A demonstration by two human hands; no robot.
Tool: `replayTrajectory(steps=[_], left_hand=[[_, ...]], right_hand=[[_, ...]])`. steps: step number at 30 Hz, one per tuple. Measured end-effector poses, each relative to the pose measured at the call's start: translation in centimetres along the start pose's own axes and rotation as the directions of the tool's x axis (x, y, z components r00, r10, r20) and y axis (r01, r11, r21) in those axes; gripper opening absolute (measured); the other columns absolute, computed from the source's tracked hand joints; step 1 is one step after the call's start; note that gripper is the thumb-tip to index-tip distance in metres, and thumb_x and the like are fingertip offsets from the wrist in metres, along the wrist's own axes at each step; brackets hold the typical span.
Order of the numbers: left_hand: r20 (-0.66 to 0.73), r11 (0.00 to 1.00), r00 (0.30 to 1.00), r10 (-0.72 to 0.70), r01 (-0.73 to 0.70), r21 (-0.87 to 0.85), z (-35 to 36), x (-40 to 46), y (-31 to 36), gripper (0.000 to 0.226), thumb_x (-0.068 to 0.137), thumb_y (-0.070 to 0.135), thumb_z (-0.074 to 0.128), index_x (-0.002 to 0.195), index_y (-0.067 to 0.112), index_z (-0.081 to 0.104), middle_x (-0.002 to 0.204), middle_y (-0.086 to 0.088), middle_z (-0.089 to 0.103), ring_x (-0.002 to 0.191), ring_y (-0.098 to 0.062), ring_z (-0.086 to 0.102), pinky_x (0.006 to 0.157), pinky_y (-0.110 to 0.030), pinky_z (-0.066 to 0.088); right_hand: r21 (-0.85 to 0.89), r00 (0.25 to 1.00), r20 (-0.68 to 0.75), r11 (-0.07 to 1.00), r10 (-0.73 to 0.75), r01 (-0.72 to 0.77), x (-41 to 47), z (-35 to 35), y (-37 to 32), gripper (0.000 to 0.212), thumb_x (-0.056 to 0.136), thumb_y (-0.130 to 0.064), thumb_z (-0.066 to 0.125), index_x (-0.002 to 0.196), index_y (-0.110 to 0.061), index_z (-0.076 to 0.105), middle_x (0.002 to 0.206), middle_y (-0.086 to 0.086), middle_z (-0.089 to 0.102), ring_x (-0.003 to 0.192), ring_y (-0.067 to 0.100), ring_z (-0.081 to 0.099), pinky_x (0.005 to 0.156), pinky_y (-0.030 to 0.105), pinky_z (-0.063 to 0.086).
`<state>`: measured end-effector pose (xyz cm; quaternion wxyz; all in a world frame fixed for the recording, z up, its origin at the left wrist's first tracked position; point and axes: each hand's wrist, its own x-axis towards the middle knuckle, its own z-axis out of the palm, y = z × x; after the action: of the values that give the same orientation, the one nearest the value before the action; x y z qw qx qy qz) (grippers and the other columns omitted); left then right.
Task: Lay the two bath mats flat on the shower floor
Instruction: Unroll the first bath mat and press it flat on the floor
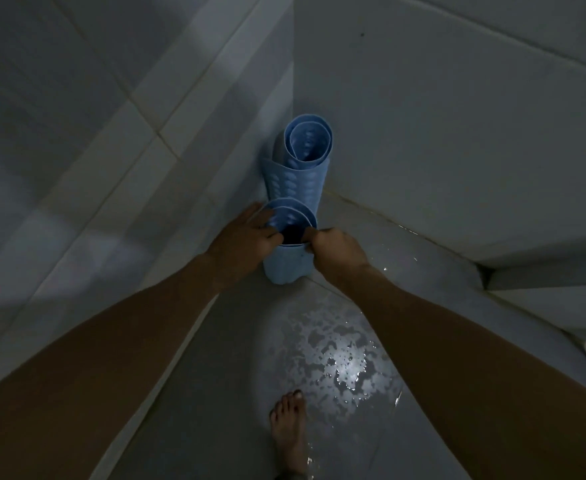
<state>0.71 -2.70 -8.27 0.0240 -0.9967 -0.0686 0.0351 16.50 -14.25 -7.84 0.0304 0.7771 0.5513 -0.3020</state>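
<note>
The tiled walls (pixel 77 133) met in a corner at the top of the view, dimly lit. Below them the shower floor (pixel 250 341) was grey and wet, with a bright patch of pooled water (pixel 343 362) near its middle.

Two blue bath mats stood rolled and upright in the corner, neither laid flat. The far rolled mat (pixel 302 161) stood closest to the corner, its open spiral end facing up and its dimpled surface visible. The near rolled mat (pixel 286 258) stood just in front of it, touching or almost touching it; which could not be told.

The left hand (pixel 246 235) was wrapped around the near roll's upper left rim, fingers pressed against the mat. The right hand (pixel 336 247) pinched the rim's right edge, fingers closed on the mat.

A bare foot (pixel 290 434) rested on the wet floor at the lower centre, well apart from the mats.
</note>
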Motion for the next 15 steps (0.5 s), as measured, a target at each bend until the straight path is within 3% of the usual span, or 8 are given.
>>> replayTrajectory(steps=[4,6,9,12,15], left_hand=[[-0.114,0.994,0.989,0.092,-0.099,-0.053,-1.4,1.0,4.1,0.025,0.074,0.009,0.048,0.071,0.009,0.072,0.068,-0.007,0.07,0.065,-0.028,0.068,0.069,-0.034,0.056],[-0.052,0.994,0.995,0.085,-0.088,-0.061,-2.0,1.4,7.0,0.005,0.072,0.014,0.065,0.069,0.013,0.07,0.065,-0.004,0.069,0.059,-0.025,0.067,0.069,-0.031,0.055],[0.067,0.998,0.997,-0.042,0.045,-0.039,-2.1,1.8,11.6,0.019,0.068,0.023,0.08,0.079,0.011,0.07,0.071,-0.005,0.071,0.069,-0.026,0.069,0.079,-0.035,0.054],[0.247,0.976,0.957,-0.153,0.186,-0.115,-2.0,2.3,17.3,0.025,0.093,0.02,0.056,0.113,0.006,0.062,0.103,-0.013,0.071,0.1,-0.031,0.064,0.095,-0.04,0.042],[0.278,0.943,0.922,-0.27,0.311,-0.115,-1.4,2.3,22.5,0.032,0.101,0.018,0.041,0.128,0.005,0.05,0.116,-0.015,0.066,0.105,-0.03,0.062,0.091,-0.037,0.042]], right_hand=[[0.031,0.999,0.001,0.999,0.042,-0.042,-4.8,0.2,2.6,0.053,0.098,-0.012,0.049,0.147,-0.02,0.033,0.117,0.016,0.063,0.102,0.034,0.063,0.085,0.043,0.052],[0.078,0.996,-0.025,0.993,0.086,-0.084,-7.9,0.4,4.7,0.065,0.096,-0.01,0.052,0.152,-0.023,0.023,0.112,0.019,0.065,0.099,0.037,0.064,0.082,0.042,0.051],[0.04,0.994,-0.009,0.994,0.105,-0.105,-12.2,1.0,8.2,0.049,0.093,-0.011,0.054,0.14,-0.02,0.043,0.113,0.019,0.066,0.101,0.037,0.063,0.076,0.036,0.046],[0.006,0.994,-0.004,0.994,0.111,-0.111,-16.0,1.7,10.7,0.029,0.095,-0.014,0.051,0.121,-0.017,0.061,0.114,0.019,0.066,0.103,0.037,0.063,0.074,0.035,0.042],[0.012,0.99,-0.013,0.99,0.137,-0.137,-19.0,3.4,12.8,0.03,0.094,-0.013,0.052,0.122,-0.018,0.064,0.119,0.018,0.065,0.107,0.036,0.062,0.084,0.038,0.049]])
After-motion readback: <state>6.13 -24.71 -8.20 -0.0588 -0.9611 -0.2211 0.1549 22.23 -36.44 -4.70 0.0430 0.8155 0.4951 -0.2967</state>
